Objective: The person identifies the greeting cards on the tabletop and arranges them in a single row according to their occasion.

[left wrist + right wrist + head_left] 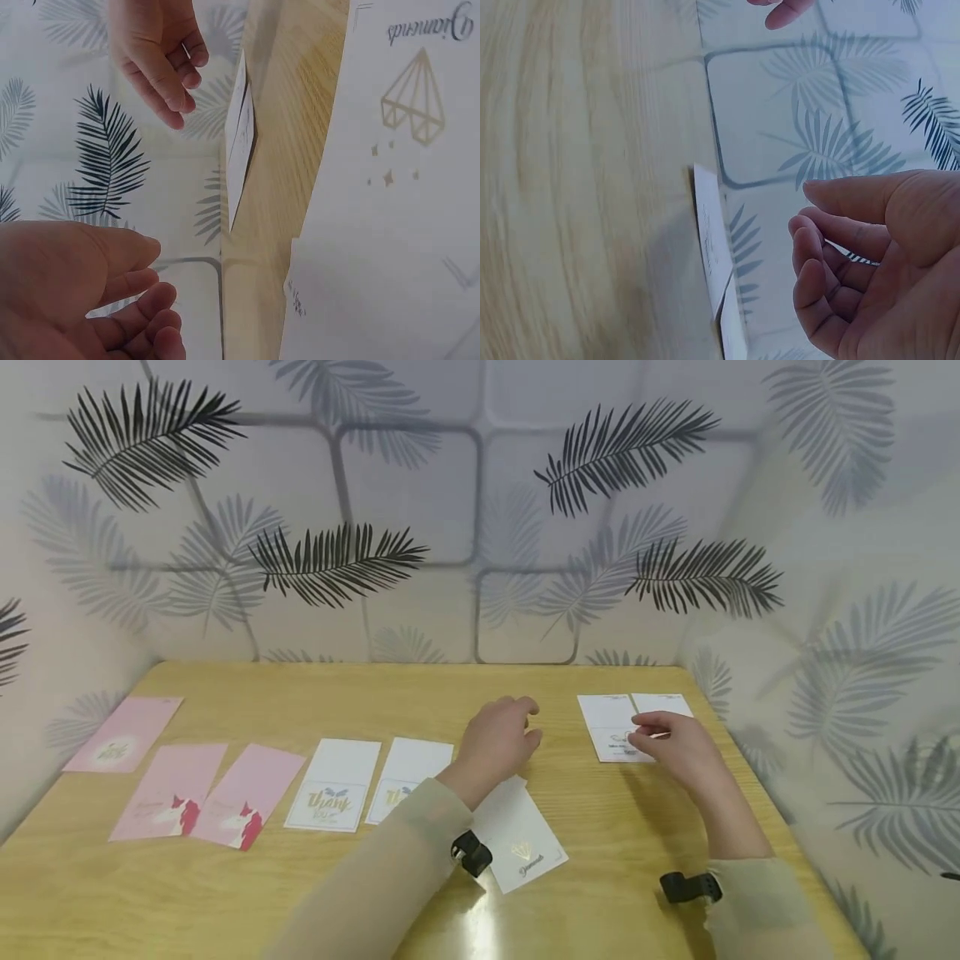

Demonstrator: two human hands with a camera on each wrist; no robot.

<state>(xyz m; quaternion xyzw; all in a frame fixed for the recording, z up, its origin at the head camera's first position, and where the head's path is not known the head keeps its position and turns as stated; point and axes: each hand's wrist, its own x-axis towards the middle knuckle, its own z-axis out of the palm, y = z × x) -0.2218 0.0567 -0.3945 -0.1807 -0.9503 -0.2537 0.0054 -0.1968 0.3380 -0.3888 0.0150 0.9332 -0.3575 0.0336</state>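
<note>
My left hand (495,739) hovers above the table's middle, its fingers loosely bent and holding nothing. Below it lies a white greeting card (521,835) with a gold diamond drawing and the word "Diamonds"; my forearm and hand cover part of it. In the left wrist view, another white piece with small print (291,322) shows at that card's edge. Over at the right, my right hand (682,747) is held above two white cards, one on the left (606,714) and one on the right (660,702). Its fingers are loosely curled, with nothing between them in the right wrist view.
Two white "Thank you" cards, one (333,785) left of the other (412,760), lie left of my left hand. Farther left are pink cards: two with red figures (172,789) (247,793) and one with a pale oval (123,735). A leaf-patterned wall (420,610) borders the wooden table (225,902).
</note>
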